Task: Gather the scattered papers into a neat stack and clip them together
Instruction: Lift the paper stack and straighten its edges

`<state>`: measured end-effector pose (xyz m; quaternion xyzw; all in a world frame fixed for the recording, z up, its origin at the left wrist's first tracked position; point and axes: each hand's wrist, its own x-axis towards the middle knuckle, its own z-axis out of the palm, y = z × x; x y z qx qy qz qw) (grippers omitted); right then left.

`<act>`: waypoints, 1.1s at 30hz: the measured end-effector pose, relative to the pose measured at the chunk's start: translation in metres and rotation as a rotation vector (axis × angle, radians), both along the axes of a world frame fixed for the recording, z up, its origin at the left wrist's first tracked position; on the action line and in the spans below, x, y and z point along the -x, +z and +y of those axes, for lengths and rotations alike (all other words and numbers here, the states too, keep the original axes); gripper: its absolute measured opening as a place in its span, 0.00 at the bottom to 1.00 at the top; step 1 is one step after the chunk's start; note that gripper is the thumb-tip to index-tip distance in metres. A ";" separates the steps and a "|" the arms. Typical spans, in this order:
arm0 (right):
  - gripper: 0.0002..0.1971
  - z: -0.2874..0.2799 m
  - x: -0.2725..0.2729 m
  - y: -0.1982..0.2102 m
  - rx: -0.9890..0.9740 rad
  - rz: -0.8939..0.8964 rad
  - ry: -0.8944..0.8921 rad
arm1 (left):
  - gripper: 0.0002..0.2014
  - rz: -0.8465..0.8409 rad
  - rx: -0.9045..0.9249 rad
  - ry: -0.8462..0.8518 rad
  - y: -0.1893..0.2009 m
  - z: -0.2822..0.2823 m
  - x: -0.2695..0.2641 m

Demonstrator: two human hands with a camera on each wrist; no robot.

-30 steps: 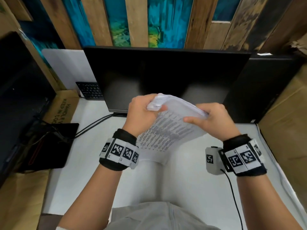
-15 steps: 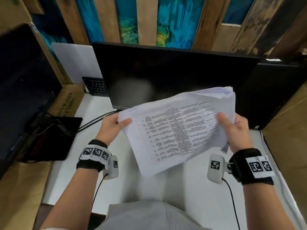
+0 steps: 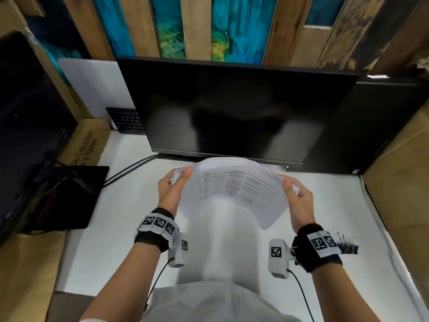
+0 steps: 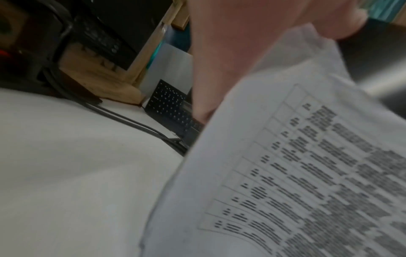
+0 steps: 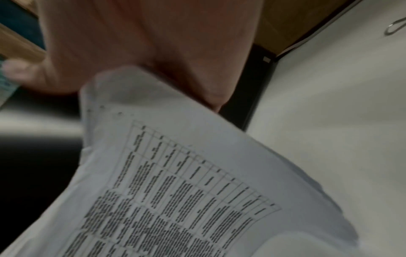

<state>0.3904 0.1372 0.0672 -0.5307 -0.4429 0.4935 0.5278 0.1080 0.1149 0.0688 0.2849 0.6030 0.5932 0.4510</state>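
Observation:
A stack of printed papers (image 3: 234,189) with tables of text hangs in the air above the white desk (image 3: 120,205), bowed upward in the middle. My left hand (image 3: 176,184) grips its left edge, thumb on top. My right hand (image 3: 294,194) grips the right edge the same way. Both wrist views show the top sheet close up: papers (image 4: 296,173) under my left thumb, papers (image 5: 175,182) under my right palm. Black binder clips (image 3: 347,244) lie on the desk just right of my right wrist; a wire clip handle (image 5: 395,27) shows in the right wrist view.
A dark monitor (image 3: 232,108) stands right behind the papers. A keyboard (image 3: 126,120) leans at the back left, cables (image 3: 130,168) run across the desk, and a black tablet-like slab (image 3: 67,196) lies at the left. Cardboard (image 3: 399,182) walls the right side.
The papers went from a crumpled hold to spread wide and raised, and have now come down lower and closer to the desk, bowed between both hands. The hands are nearer together than half a second ago.

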 end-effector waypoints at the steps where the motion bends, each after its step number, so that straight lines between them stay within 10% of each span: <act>1: 0.10 0.001 0.002 0.001 -0.012 0.026 -0.067 | 0.10 -0.026 -0.008 0.051 0.001 0.001 -0.004; 12: 0.05 0.002 0.009 0.006 -0.202 -0.286 -0.159 | 0.17 -0.050 -0.053 0.341 0.001 0.012 -0.015; 23: 0.15 -0.006 0.000 0.006 -0.252 -0.457 -0.099 | 0.18 0.054 -0.053 0.239 0.000 0.012 -0.009; 33: 0.03 -0.004 -0.005 0.004 -0.202 -0.327 -0.151 | 0.11 -0.017 -0.043 0.288 -0.006 0.014 -0.004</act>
